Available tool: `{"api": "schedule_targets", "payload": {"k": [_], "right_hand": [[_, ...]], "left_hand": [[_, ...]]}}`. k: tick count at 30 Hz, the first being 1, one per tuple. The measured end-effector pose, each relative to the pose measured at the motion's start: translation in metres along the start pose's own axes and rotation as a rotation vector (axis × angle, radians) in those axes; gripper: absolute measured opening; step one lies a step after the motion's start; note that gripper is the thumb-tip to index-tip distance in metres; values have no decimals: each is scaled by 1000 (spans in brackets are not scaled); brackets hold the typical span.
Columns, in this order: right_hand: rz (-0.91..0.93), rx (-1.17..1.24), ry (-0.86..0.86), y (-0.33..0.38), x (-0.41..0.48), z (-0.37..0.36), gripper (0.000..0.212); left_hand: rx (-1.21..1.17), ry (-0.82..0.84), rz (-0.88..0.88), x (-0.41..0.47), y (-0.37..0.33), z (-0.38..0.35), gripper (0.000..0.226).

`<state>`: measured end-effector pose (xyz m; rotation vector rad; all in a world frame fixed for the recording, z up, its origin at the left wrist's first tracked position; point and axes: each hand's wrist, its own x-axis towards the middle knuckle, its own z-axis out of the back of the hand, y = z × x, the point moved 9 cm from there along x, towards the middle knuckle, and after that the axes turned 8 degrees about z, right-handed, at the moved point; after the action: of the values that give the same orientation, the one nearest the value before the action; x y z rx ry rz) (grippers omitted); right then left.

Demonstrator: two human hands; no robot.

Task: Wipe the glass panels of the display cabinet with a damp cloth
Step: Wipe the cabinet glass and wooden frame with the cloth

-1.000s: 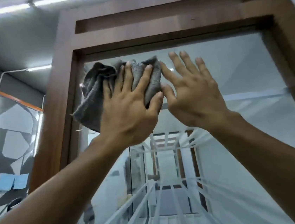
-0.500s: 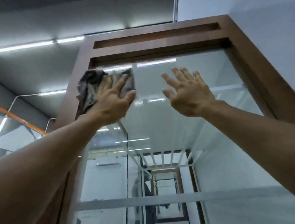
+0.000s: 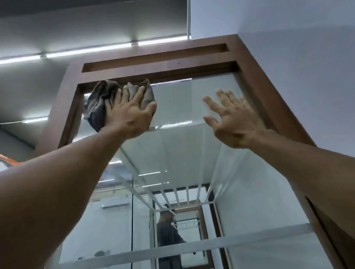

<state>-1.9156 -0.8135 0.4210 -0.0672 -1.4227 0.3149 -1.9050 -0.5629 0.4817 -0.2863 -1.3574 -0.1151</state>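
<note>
I look up at a tall display cabinet with a dark brown wooden frame [image 3: 253,74] and a glass front panel [image 3: 180,107]. My left hand [image 3: 132,115] presses a crumpled grey cloth [image 3: 100,103] flat against the glass at the panel's top left corner, fingers straight over the cloth. My right hand [image 3: 234,119] is spread with straight fingers near the panel's upper right side; whether it touches the glass is unclear. It holds nothing.
Glass shelves [image 3: 185,247] and white inner rails show through the panel, with a person's reflection [image 3: 168,235] low in the glass. A white wall [image 3: 293,32] runs on the right. Ceiling light strips [image 3: 87,50] cross above.
The view has tilted upward and drawn back from the cabinet. My left hand with the cloth has slid up to the top left corner. My right hand has shifted right, away from the left.
</note>
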Motion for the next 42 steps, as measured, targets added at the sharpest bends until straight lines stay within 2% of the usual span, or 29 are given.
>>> {"api": "schedule_targets", "payload": {"k": [2,3,6,8,11,13,18,24,29,34,38,42], "right_hand": [[22,0,1,-3,-1,-1,65],[24,7,-3,-2,-1,-2,66],[10,3,-40,-4,-5,1,64],[-2,-22,-51,-7,-9,3,63],[-30,-43,-39,-10,-15,0,64],[-46,-30,-27,-14,-19,-1,65],[-51,27,-31,-10,-63,-8,70],[-87,52,-35,-4,-99,-19,73],[-81,74,-10,-3,-109,-20,69],[-76,75,-30,-1,-108,-19,75],[-79,84,-49,-1,-109,-17,76],[-103,69,-83,1,-114,-17,77]], "left_hand": [[45,-46,114,13,-26,0,72],[42,-41,97,12,-50,-5,70],[48,-9,-182,-4,-119,-28,69],[30,7,-299,-3,-129,-30,68],[-47,-6,-158,17,-122,-25,69],[30,-46,-86,18,-145,-30,69],[49,13,-220,11,-206,-44,69],[64,58,-347,-8,-232,-56,68],[-34,119,-388,-25,-235,-64,71],[-125,152,-472,-30,-221,-62,68],[-19,135,-611,-36,-210,-71,88],[-47,196,-663,-44,-204,-67,72]]}}
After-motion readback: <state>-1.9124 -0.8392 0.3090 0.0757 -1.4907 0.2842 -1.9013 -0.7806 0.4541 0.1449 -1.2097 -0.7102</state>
